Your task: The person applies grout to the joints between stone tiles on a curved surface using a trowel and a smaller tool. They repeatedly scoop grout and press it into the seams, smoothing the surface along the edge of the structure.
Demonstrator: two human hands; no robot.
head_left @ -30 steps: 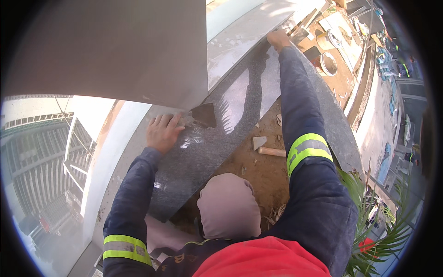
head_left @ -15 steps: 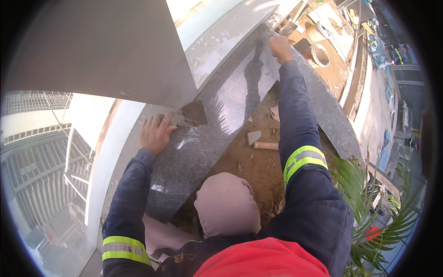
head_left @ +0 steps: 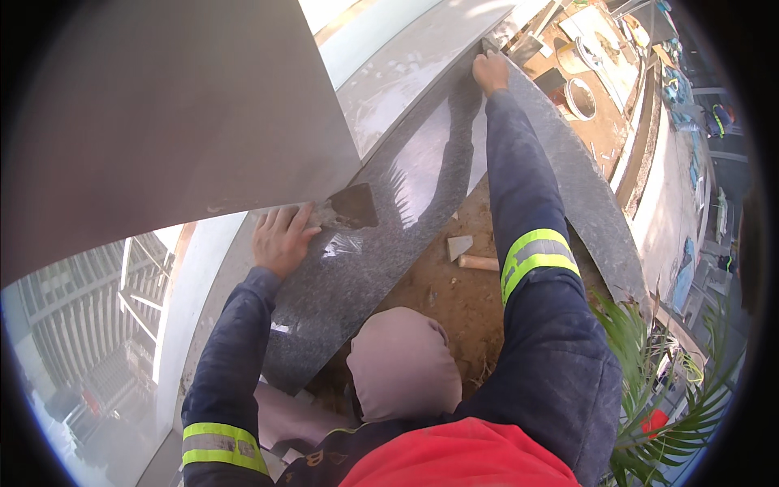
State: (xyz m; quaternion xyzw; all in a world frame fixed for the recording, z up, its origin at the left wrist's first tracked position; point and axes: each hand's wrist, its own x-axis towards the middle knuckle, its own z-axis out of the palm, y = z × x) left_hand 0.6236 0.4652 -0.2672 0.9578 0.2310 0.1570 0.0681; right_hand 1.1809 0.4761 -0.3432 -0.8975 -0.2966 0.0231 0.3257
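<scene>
A speckled polished grey stone slab [head_left: 316,325] lies diagonally beneath a large grey panel [head_left: 178,122], with a dark square cut-out [head_left: 353,207] near the panel's corner. My left hand [head_left: 284,239] rests on the slab beside that cut-out, fingers spread. At the slab's far upper-right end, my right hand [head_left: 491,71] has its fingers curled over the edge. On the bare earth [head_left: 422,288] between my arms lie a wooden handle [head_left: 479,261] and a small grey piece [head_left: 458,246]. A rounded pink fabric shape [head_left: 403,361] sits low in the middle.
At upper right are buckets [head_left: 580,99], boards [head_left: 596,49] and another grey slab [head_left: 596,211]. Palm fronds [head_left: 649,381] stand at lower right. White metal railings [head_left: 89,316] show at left. Small figures in reflective clothing [head_left: 718,120] are at the far right.
The view has shifted slightly, bringing more of the grey panel over the left side. Both my hands stay at about the same places on the slab.
</scene>
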